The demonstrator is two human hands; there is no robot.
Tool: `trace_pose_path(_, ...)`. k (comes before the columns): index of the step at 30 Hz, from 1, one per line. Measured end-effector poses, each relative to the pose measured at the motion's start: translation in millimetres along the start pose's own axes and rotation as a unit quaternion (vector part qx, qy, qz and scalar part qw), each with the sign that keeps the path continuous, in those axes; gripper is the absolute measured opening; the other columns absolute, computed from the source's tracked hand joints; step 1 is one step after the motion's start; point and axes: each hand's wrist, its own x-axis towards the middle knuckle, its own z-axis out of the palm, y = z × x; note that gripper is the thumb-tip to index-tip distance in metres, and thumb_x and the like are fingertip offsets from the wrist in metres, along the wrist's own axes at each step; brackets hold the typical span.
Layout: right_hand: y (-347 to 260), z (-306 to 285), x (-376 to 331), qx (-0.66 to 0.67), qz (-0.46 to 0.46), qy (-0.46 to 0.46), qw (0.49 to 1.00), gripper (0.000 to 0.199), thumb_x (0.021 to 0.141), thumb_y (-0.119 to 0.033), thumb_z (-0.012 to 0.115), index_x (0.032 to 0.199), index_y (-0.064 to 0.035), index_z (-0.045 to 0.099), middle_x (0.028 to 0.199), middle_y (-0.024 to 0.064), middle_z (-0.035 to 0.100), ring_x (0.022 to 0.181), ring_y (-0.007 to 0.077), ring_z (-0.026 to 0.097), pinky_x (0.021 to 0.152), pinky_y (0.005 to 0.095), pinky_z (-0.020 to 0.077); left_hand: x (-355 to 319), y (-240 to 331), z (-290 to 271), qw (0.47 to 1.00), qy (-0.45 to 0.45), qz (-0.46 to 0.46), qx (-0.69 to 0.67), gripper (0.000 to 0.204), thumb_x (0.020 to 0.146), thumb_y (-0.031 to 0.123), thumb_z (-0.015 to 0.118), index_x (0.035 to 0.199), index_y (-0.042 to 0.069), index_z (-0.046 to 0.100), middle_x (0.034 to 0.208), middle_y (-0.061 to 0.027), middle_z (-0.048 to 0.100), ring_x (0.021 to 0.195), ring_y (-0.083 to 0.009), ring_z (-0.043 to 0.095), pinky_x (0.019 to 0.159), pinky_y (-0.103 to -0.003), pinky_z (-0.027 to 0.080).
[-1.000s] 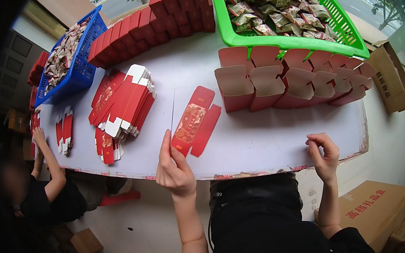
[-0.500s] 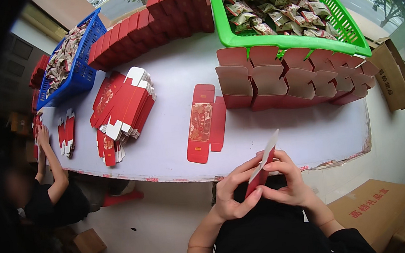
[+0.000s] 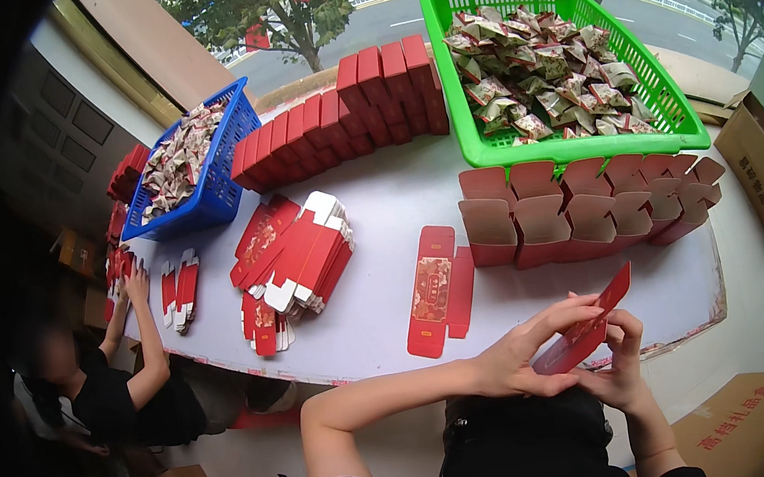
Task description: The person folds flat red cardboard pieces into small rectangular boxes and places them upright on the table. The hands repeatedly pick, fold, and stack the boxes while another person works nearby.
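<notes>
Between my two hands is a red folding gift box (image 3: 589, 333), held tilted over the table's front edge, its upper flap standing up. My left hand (image 3: 529, 353) reaches across from the left and pinches its left side with thumb and fingers. Curled fingers of my right hand (image 3: 624, 367) grip it from the right and below. An unfolded red box blank (image 3: 434, 293) with a patterned front lies flat on the table to the left. Beyond my hands, several open-topped red boxes (image 3: 544, 226) stand upright in rows.
A pile of flat red boxes (image 3: 310, 260) lies mid-left. Behind stand closed red boxes (image 3: 324, 128), a blue basket (image 3: 220, 200) and a green basket (image 3: 568, 150), both full of small packets. At far left a co-worker's hands (image 3: 133, 283) touch red boxes. Cartons (image 3: 736, 415) sit lower right.
My hands have moved right with the box and turned it, so more of its red surface shows. My left forearm now stretches across. The whole view has shifted, showing more of the street.
</notes>
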Motion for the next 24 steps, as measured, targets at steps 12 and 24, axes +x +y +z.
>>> trace_pose_path(12, -1, -4, -41, -0.145, 0.064, 0.044, 0.986, 0.075, 0.056, -0.009, 0.086, 0.116, -0.0085, 0.040, 0.104, 0.0095, 0.058, 0.093, 0.0211, 0.061, 0.080, 0.0318, 0.0496, -14, -35, 16, 0.996, -0.063, 0.055, 0.005, 0.089, 0.076, 0.033, 0.068, 0.144, -0.002, 0.021, 0.147, -0.0220, 0.021, 0.134, -0.0367, 0.027, 0.106, -0.041, 0.030)
trace_pose_path(24, 3, -14, -33, -0.079, 0.062, 0.023, 0.995, 0.062, 0.061, -0.004, 0.066, 0.113, -0.0037, 0.032, 0.102, 0.0095, 0.051, 0.090, 0.0160, 0.053, 0.080, 0.0278, 0.0397, -19, -32, 14, 0.994, 0.034, 0.095, 0.035, 0.064, 0.083, 0.011, 0.067, 0.137, -0.002, 0.035, 0.140, -0.0198, 0.037, 0.127, -0.0323, 0.041, 0.101, -0.038, 0.038)
